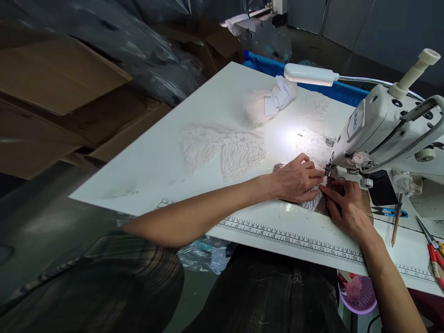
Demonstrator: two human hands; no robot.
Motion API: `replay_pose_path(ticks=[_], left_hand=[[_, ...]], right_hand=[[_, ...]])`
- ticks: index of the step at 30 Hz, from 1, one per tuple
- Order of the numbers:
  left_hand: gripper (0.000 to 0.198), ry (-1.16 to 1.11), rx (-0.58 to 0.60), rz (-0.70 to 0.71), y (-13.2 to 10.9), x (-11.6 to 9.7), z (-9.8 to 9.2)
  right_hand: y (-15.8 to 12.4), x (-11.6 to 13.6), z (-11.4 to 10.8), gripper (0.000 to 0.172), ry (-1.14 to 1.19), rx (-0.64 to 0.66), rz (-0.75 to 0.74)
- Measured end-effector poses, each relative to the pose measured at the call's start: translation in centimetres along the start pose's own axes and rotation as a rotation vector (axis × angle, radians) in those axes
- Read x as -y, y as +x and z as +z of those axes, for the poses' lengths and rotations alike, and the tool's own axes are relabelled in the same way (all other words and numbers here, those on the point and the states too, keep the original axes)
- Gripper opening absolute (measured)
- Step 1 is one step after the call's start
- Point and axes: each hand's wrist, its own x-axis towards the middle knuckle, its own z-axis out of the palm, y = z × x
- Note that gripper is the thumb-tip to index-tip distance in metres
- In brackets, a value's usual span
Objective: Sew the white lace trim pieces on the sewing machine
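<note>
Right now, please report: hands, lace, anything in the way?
Left hand on lace, right hand at its edge. Both beside the sewing machine. Scissors lie apart, far right.

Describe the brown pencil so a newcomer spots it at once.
Find the white sewing machine at the right of the view, then look at the tabletop below it, beyond the right hand. The brown pencil lies there, crossing the blue snips, left of the red-handled scissors. Unlike those bladed tools, it is one slim, straight stick.
</note>
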Motion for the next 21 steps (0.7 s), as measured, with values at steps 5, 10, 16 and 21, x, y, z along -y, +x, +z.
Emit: replay_pose_path(ticks=[5, 10, 16, 21], left_hand=[[0.033, 0.006, 0.04, -0.035, -0.1, -0.1, -0.2], [0.033, 0.017, 0.064, -0.09, 0.2, -0.3, -0.3], [0.036, 0.056, 0.046, -0.144, 0.6, -0.4, 0.0], [0.039, 0.114, 0.006, -0.162, 0.8, -0.5, 0.7]], right_hand=[[0.1, 0.4, 0.0, 0.035, -0.068, 0.003, 0.023], [0.4, 0.5, 0.2, 0.038, -0.113, 0.008, 0.044], [0.8, 0.7, 0.4, 0.043, -0.209, 0.031, 0.103], [1.0, 0.8, 0.4, 0.041, -0.278, 0.072, 0.129]])
